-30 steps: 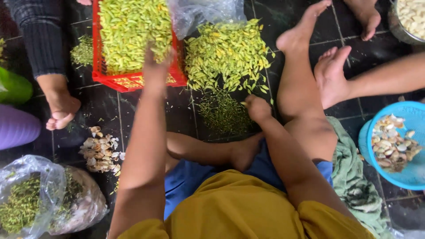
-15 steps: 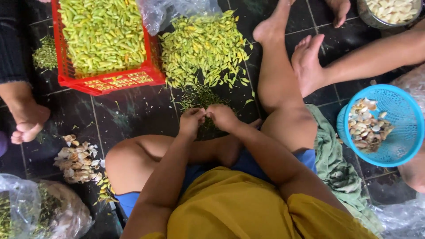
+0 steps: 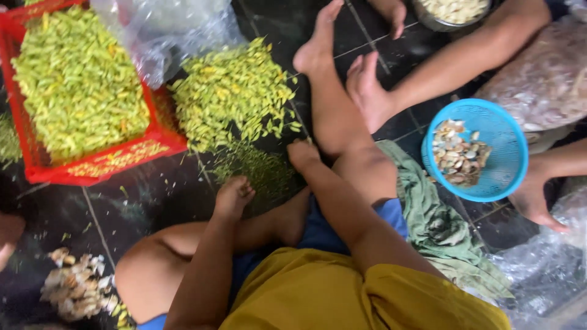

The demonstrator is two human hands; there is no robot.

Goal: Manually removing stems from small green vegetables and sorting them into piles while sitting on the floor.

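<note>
Red crate [image 3: 160, 138] at 10 o'clock is full of thin green pods [image 3: 76, 79]; loose pile [image 3: 229, 101] lies at 12. Blue round basket [image 3: 510, 131] at 3 holds pale shells. Left hand [image 3: 233, 197] and right hand [image 3: 303, 154] curled over fine green bits [image 3: 260, 173], grip unclear

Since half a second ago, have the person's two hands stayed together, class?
No. The left hand and right hand have parted; the left is now farther from the loose pod pile.

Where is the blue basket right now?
The blue basket sits at the right of the head view, beside the green cloth, with another person's hand on its rim.
</note>
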